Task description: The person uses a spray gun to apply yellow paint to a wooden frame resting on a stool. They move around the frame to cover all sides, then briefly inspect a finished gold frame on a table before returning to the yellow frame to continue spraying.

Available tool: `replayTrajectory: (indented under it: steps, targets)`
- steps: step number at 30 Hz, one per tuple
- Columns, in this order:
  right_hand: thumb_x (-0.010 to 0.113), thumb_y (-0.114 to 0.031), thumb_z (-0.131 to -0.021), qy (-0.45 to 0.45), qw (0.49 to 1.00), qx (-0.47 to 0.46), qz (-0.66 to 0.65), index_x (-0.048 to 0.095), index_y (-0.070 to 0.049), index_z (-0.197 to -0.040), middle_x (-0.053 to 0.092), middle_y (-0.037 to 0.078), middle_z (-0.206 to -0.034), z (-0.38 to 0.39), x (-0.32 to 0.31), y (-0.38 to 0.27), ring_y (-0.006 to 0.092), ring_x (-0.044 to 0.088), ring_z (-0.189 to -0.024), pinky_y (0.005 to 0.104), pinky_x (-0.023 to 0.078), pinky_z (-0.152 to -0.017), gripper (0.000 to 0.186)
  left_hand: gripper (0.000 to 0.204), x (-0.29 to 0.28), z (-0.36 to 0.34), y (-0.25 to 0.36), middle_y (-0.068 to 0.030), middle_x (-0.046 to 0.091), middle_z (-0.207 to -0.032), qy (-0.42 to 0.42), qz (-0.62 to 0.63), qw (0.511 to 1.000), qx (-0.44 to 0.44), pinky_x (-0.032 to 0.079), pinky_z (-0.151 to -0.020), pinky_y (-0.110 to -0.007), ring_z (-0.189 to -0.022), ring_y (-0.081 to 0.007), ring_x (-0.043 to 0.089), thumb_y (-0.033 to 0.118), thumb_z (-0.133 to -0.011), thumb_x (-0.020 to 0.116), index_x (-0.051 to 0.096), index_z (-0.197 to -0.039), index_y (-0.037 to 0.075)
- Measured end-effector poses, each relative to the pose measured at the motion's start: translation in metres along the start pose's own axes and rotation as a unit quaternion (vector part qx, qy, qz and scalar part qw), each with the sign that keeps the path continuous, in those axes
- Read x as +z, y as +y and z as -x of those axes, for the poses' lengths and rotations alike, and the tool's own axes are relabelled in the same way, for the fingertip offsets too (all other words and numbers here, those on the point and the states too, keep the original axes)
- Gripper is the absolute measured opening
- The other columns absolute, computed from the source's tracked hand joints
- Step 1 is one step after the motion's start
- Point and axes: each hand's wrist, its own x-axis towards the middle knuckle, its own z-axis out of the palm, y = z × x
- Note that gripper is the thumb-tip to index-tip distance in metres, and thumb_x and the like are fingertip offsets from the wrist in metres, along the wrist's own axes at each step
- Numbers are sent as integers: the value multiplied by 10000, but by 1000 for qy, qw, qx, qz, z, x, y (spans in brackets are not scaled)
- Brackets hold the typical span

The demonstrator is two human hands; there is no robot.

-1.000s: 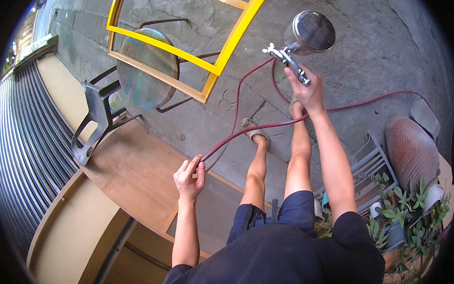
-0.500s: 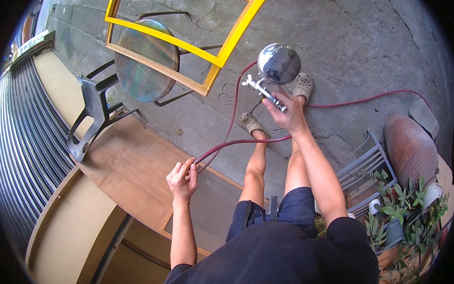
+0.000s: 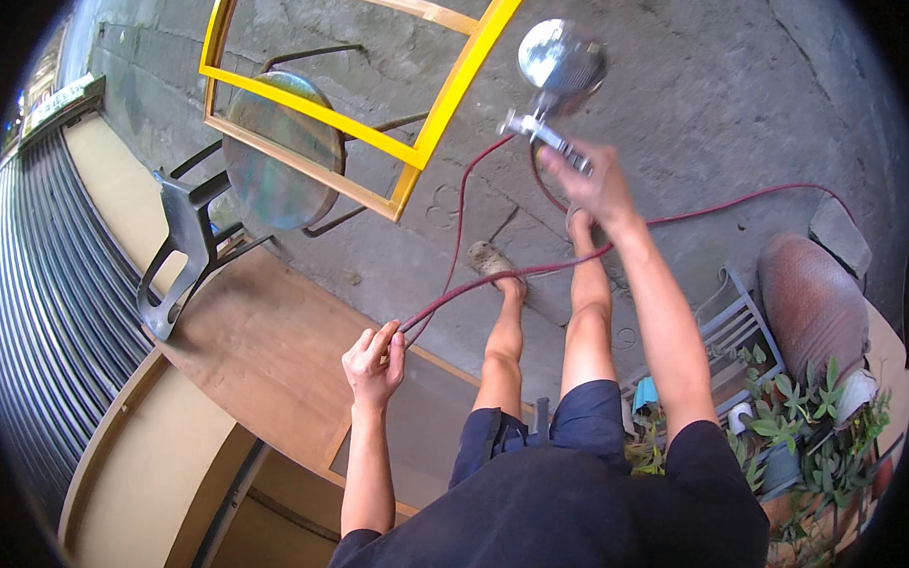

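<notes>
The right hand (image 3: 600, 184), slightly blurred, wraps the handle of a shiny silver metal spray gun (image 3: 560, 67) with a round cup, up and away from the body on the right; whether a finger presses the trigger I cannot tell. The left hand (image 3: 374, 366), nearer, pinches a thin dark-red rubber hose (image 3: 495, 277) between thumb and fingers. Handling it well, I judge, means a loose loop between the hands, the cup level, and the line clear of the feet and the frame.

Counted outward: two hands, one gun, seemingly one hose; far left, one bright-yellow and bare-wood rectangular frame (image 3: 471, 74), one round, paint-stained stool (image 3: 277, 198) seen through it, and one dark-grey plastic chair (image 3: 188, 220); near left, one flat brown wooden panel (image 3: 273, 328); right, one plump reddish woven sack (image 3: 814, 307), beside green leafy plants (image 3: 800, 416) too tangled to count.
</notes>
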Motion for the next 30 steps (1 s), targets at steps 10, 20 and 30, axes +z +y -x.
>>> replayTrajectory:
  steps: [10,20,30]
  targets:
    - [730,-535,-909,239,965,-58,90,742,-50,-811,673,8,-650,-159,-135,20,96,639,-612,283,479,-570,495,246,34,-66,77,-82,619,-719,-17,75,997,31,476,-545,-268,-564,-154,591,-26,-857,693,720,-1101,-6]
    - [700,-427,-955,391,916,-56,69,735,-25,-824,665,48,-636,-175,-161,6,136,637,-600,339,472,-561,424,249,32,-65,84,-87,630,-742,6,105,994,15,470,-538,-260,-564,-146,582,-19,-866,689,715,-1114,-13]
    - [731,-411,-944,231,972,-27,25,711,-39,-779,616,9,-592,-46,-49,-12,98,599,-571,292,448,-529,407,215,-3,3,17,-67,638,-733,27,41,999,9,474,-519,-268,-555,-146,587,-6,-854,715,732,-1067,16]
